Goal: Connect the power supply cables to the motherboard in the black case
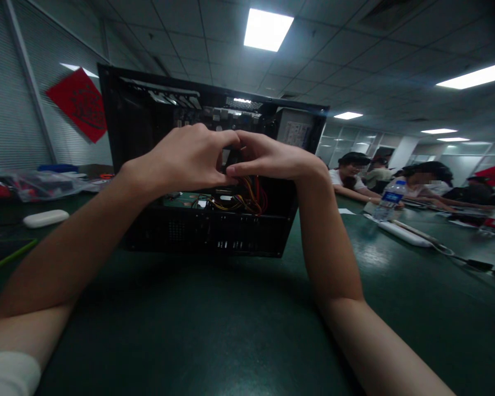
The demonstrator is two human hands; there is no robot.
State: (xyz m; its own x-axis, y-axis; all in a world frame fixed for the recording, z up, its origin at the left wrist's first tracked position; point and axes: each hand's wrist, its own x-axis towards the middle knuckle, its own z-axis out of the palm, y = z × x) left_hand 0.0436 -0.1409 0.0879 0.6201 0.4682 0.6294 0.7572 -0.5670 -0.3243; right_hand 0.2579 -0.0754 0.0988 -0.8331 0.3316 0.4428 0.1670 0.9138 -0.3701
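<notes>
An open black computer case (206,236) stands on a dark green table (214,330), its inside facing me. Red, yellow and black wires (251,201) lie bundled at its bottom. My left hand (185,157) and my right hand (272,157) are both raised in front of the case's opening. Their fingertips meet in the middle, curled and pinched together around something small that I cannot make out. Both forearms reach up from the table's near edge.
A white oblong object (45,218) and clear plastic bags (45,184) lie at the left. A water bottle (390,199) and a white power strip (404,234) sit at the right. Other people (355,176) sit at the table's far right end.
</notes>
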